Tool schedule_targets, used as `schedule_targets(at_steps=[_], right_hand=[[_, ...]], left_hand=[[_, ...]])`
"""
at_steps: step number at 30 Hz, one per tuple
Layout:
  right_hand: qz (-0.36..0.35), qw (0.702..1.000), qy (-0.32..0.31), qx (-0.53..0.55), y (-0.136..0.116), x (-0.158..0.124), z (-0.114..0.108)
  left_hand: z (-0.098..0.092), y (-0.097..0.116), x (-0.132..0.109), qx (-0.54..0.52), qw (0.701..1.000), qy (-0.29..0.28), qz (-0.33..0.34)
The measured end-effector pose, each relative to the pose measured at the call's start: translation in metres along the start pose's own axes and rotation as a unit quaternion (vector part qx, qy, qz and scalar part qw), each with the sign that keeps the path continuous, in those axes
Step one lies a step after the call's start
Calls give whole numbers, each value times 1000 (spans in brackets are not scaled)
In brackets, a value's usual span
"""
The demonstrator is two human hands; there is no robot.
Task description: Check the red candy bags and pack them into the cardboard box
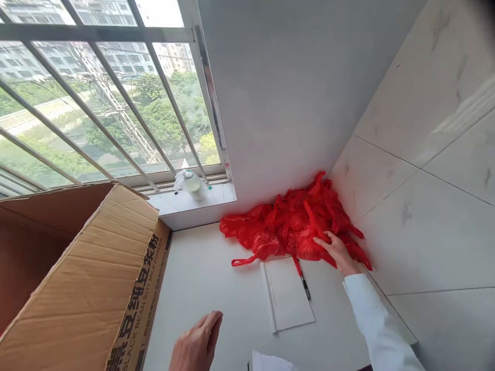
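Note:
A heap of crumpled red plastic bags [278,224] lies against the wall in the corner of the white tabletop [204,278]. My right hand [337,252] is at the heap's right front, thumb stretched out over the red plastic. Its other fingers curl down into a bag and are partly hidden. Near the bottom edge, my left hand [197,340] hovers apart from the bags, its fingers pressed together with nothing visible in them. Between the hands rests an open notebook [290,293] with blank-looking pages. A black and red pen [305,288] lies along its right side.
At left stands a large open cardboard box [93,268], its flap leaning toward the table. A plastic-wrapped container [193,185] sits on the windowsill [220,193] below a barred window. A marbled tile wall [425,216] borders the right side. Something white [270,361] shows at the bottom edge.

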State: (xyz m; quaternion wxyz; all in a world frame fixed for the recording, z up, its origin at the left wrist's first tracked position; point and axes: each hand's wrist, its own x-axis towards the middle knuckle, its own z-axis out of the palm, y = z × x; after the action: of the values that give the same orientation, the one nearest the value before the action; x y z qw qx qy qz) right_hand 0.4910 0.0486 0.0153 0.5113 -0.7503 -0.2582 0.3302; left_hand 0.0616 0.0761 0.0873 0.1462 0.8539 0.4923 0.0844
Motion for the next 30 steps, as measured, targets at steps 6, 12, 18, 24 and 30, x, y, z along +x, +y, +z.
schedule_targets(at_steps=[6,12,18,24,30], right_hand=[[122,952,-203,191,57,-126,165],[181,967,-177,-10,101,-202,256],[-104,943,-62,-311,97,-208,246],[-149,883,-198,-400,76,-193,261],[-109,906,-140,-384,69,-193,264]], left_hand=[[4,-12,-18,-19,997,-69,-35],[35,-77,-40,-61,986,-115,-105],[81,-86,-21,-76,987,-130,-62],[123,-56,11,-57,988,-140,-26],[121,-81,10,-66,990,-112,-55]])
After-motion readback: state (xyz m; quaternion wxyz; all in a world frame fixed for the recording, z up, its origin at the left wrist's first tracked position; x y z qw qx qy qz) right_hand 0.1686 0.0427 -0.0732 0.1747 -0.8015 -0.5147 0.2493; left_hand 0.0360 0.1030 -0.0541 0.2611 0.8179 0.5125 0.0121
